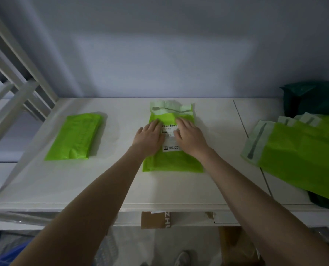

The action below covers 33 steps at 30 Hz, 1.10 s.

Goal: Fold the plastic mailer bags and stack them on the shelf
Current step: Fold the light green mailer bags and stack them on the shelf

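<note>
Both my hands, left (149,136) and right (190,138), lie flat with fingers straight, side by side on the green mailer bag (172,160) on the shelf (121,185). It looks thin, limp and slippery; I'd pinch its edges just beyond my fingertips.

Both bare arms outstretched, left hand (150,138) and right hand (190,137) flat, palms down.
</note>
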Tool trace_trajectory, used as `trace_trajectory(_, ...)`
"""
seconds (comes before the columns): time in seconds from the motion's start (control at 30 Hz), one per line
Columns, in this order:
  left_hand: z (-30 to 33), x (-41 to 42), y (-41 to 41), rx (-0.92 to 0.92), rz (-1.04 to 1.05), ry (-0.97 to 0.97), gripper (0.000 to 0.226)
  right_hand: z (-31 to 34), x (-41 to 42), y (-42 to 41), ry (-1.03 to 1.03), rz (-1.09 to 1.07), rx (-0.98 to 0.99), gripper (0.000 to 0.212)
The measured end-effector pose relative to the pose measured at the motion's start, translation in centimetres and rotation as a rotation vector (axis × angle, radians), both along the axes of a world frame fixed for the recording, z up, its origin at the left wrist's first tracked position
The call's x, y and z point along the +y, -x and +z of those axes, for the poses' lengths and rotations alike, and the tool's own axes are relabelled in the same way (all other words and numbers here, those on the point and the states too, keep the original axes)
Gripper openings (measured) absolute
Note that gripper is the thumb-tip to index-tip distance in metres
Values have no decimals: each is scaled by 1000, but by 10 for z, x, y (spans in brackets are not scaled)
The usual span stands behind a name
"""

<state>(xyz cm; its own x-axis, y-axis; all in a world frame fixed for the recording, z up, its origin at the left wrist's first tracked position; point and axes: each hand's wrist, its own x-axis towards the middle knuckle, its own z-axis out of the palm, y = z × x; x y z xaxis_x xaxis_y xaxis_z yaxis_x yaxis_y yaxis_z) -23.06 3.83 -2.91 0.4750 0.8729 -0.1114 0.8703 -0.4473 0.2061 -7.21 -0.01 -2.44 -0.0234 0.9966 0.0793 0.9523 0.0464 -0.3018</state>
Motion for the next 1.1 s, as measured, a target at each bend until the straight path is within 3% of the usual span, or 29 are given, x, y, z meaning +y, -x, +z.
trace_trajectory(0.13, -2, 0, 5, 93, 25, 102, 59, -16, -3, -8, 208, -48, 13, 55)
trace_trajectory(0.37, -9, -17, 10, 73, 41, 117, 61, -10, -21, -7, 253, -61, -31, 60)
trace_trajectory(0.57, -16, -45, 20, 24, 44, 73, 62, -16, -50, -5, 156, -104, -76, 66)
trace_trajectory(0.7, -14, -49, 21, -41, 78, 17, 62, -19, -54, -11, 151, -143, -13, 58)
trace_trajectory(0.87, -6, -33, 19, -42, 123, 30, 71, -13, -41, -28, 109, -186, -143, 50)
trace_trajectory(0.97, -2, -23, 15, -79, 184, 43, 65, -12, -34, -30, 81, -235, -114, 48)
trace_trajectory(1.1, -5, -18, 7, -183, 191, -178, 49, -8, -22, -22, -152, -225, -45, 48)
